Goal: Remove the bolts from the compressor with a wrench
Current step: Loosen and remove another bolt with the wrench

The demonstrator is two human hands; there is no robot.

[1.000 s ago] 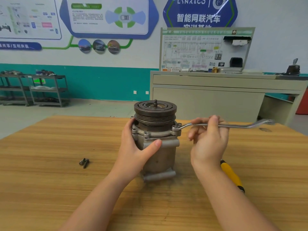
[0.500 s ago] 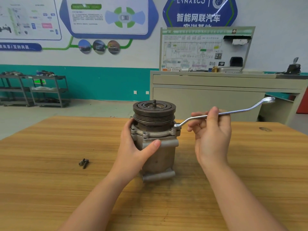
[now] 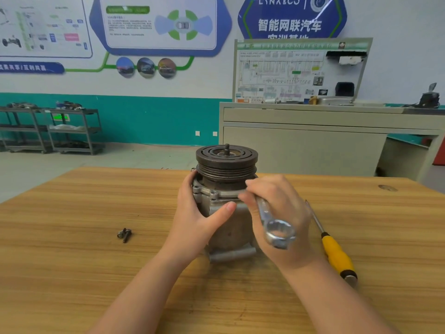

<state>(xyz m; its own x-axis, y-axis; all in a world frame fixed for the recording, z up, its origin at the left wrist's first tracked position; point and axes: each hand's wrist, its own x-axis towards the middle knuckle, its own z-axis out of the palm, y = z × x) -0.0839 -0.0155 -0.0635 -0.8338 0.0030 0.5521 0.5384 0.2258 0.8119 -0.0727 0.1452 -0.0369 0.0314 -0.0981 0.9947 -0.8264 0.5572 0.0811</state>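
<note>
One compressor [image 3: 224,208], upright near the middle of the wooden bench [image 3: 72,273], pulley end up, short shaft protruding from the pulley top. One wrench [image 3: 277,227], ring end toward the camera, shaft running up under the fingers toward the compressor flange; far end hidden by the hand, contact with a bolt not visible. Two loose bolts [image 3: 124,234] lying together on the bench, well left of the compressor. One yellow-handled screwdriver [image 3: 337,256] flat on the bench just right of the right wrist, tip pointing away.

Left hand [image 3: 192,218]: grip wrapped around the compressor's left side, thumb laid across the front of the housing. Right hand [image 3: 277,213]: grip closed on the wrench shaft, fingers curled over it at the flange edge.

Right hand and wrench cover the right side of the compressor. Beyond the bench: grey cabinet with a wiring-diagram board, two metal shelving carts at left, wall posters.
</note>
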